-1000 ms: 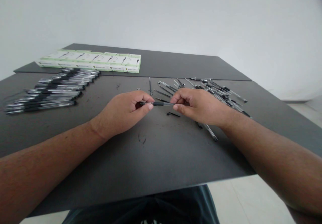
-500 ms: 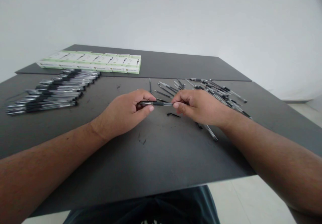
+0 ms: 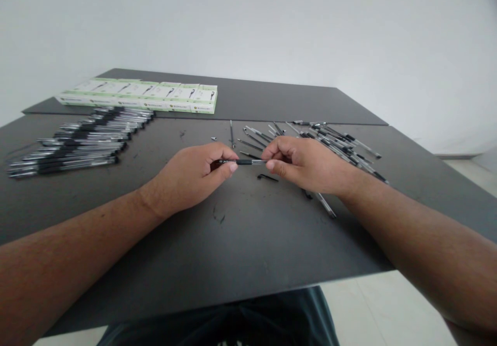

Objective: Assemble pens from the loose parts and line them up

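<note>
Left hand (image 3: 196,174) and right hand (image 3: 301,162) pinch a pen (image 3: 245,162) (roomy tabletop (image 3: 248,247) before the near edge (image 3: 252,295)).

A workroom or small workshop, by the look of it: two dark tabletops (image 3: 248,247) meet before a plain pale wall (image 3: 248,25), above a light tiled floor (image 3: 373,304), and on them lie a row of matching printed boxes (image 3: 140,96), ranked pens (image 3: 81,141) and scattered loose pens (image 3: 337,145) with small parts (image 3: 267,178)
</note>
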The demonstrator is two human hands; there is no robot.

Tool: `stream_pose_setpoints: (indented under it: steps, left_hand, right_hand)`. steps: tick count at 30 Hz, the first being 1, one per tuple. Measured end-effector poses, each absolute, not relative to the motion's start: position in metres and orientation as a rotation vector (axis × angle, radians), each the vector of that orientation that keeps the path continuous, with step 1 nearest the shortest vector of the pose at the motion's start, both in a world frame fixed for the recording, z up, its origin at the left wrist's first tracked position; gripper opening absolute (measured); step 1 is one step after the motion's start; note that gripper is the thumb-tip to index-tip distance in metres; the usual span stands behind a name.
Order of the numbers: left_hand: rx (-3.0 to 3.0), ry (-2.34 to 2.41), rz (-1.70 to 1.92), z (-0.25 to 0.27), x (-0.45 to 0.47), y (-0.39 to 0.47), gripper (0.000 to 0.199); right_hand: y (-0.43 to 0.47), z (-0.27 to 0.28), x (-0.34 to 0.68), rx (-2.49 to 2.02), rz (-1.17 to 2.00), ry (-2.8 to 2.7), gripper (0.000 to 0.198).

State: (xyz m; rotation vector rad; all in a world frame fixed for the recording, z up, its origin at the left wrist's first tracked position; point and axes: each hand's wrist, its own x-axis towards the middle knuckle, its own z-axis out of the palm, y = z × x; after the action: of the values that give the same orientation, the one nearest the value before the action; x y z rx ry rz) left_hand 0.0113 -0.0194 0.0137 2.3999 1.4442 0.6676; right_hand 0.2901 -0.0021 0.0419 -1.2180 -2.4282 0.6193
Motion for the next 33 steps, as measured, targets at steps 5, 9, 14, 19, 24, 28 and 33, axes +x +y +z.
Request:
stream_pose_setpoints:
  steps: [5, 9, 14, 19, 24, 28, 33]
  left_hand:
    - [2.401, 1.416, 0.686, 0.0139, 0.0119, -0.0196, 0.039]
    - [2.393, 1.451, 0.726, 0.0132, 0.0130, -0.0195, 0.038]
    - [2.414, 1.430, 0.643, 0.0129, 0.0108, -0.0189, 0.038]
    - [2.393, 1.438, 0.705, 0.0124, 0.0122, -0.0196, 0.039]
    - [2.433, 1.405, 0.634, 0.0140, 0.0120, -0.0188, 0.037]
    - [2.426, 1.402, 0.659, 0.0133, 0.0115, -0.0184, 0.038]
    - [2.439, 1.424, 0.636, 0.0126, 0.0109, -0.0182, 0.037]
  right_hand:
    - [-0.0011, 0.0406, 0.2912, -1.191, 0.589, -2.451, 0.016]
    - [-0.0020, 0.0422, 0.2909, -1.183, 0.619, -2.454, 0.018]
    - [-0.0020, 0.0414, 0.2905, -1.182, 0.612, -2.426, 0.020]
    - [-0.0023, 0.0412, 0.2914, -1.155, 0.619, -2.464, 0.018]
    - [-0.0014, 0.0396, 0.2921, -1.158, 0.609, -2.443, 0.020]
    - [-0.0010, 0.0400, 0.2917, -1.166, 0.603, -2.457, 0.018]
    - [-0.0009, 0.0388, 0.2919, -1.156, 0.623, -2.447, 0.020]
